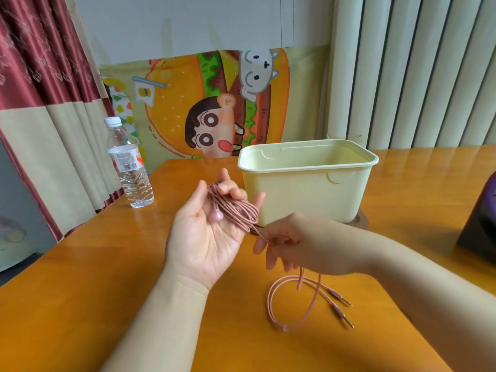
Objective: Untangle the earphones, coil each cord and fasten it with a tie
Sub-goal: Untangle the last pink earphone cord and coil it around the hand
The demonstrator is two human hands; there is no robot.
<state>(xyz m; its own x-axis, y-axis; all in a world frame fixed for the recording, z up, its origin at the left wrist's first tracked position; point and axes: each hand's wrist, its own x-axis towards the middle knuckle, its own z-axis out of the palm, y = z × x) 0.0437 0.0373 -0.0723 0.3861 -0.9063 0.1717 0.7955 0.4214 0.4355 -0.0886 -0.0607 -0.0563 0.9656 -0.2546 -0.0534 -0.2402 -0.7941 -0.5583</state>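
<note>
Pink earphone cords (236, 208) lie bundled in several loops across the fingers of my left hand (212, 232), which is palm up with two fingertips curled over the bundle. A pink earbud (217, 216) rests on that palm. From the bundle the cords run down into my right hand (281, 251), whose fingers curl round them. Below it, the loose cord ends (295, 302) loop on the table, ending in two gold jack plugs (342, 311). No tie is visible.
A pale yellow open plastic bin (308, 181) stands on the orange wooden table (107, 277) just behind my hands. A water bottle (130, 167) stands at the back left. A dark object (480, 226) sits at the right edge.
</note>
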